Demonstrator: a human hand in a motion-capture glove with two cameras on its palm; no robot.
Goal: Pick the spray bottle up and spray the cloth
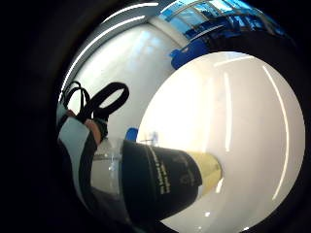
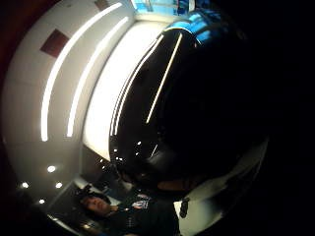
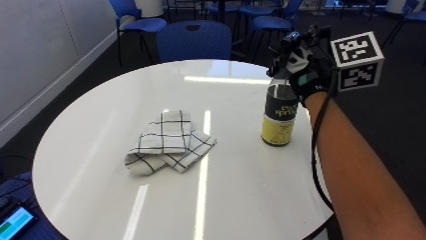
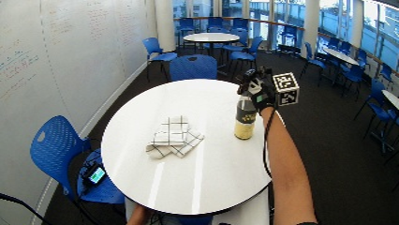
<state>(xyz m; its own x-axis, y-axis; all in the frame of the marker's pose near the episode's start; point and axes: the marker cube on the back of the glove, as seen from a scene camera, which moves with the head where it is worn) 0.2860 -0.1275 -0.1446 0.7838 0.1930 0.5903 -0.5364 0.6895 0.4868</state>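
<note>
Your forearm leads to the gloved grip (image 3: 303,75), clasping the upright spray bottle (image 3: 279,115) at its neck near the desk's (image 3: 100,120) right edge; cloth (image 3: 168,142) lies leftward, mid-desk

We see a round white table (image 4: 205,187) on dark floor (image 4: 336,140), blue chairs (image 4: 193,67) behind it, a whiteboard wall (image 4: 56,61), and windows (image 4: 374,28) at far side.

Spray bottle (image 3: 279,112) at the gloved right hand (image 3: 305,70): black label with pale lettering, yellow base, black spray head. Cloth (image 3: 168,142), well apart from the hand: white with thin black grid check. Surface (image 3: 219,200) glossy white. Chairs (image 3: 193,42) beyond: blue.
</note>
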